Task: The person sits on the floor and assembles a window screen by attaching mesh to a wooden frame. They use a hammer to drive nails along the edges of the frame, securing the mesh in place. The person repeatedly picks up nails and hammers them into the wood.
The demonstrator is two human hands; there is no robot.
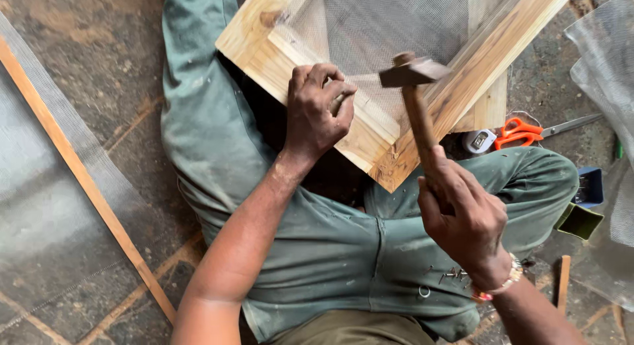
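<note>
We see a pale wooden frame point(317, 74) with grey mesh point(389, 28) stretched over it, lying tilted across green-trousered legs, one corner pointing down; a hammer point(416, 100) with brown wooden handle and dark head is poised above its lower rail

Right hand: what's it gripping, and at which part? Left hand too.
The right hand grips a hammer by the lower end of its wooden handle. The left hand presses on the wooden frame at the mesh edge; whether it pinches anything cannot be told.

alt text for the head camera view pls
Seen from above, a seated person's right hand raises a hammer over a mesh-covered wooden frame on their lap, the left hand pinching something against it. Orange scissors lie on the floor.
</note>
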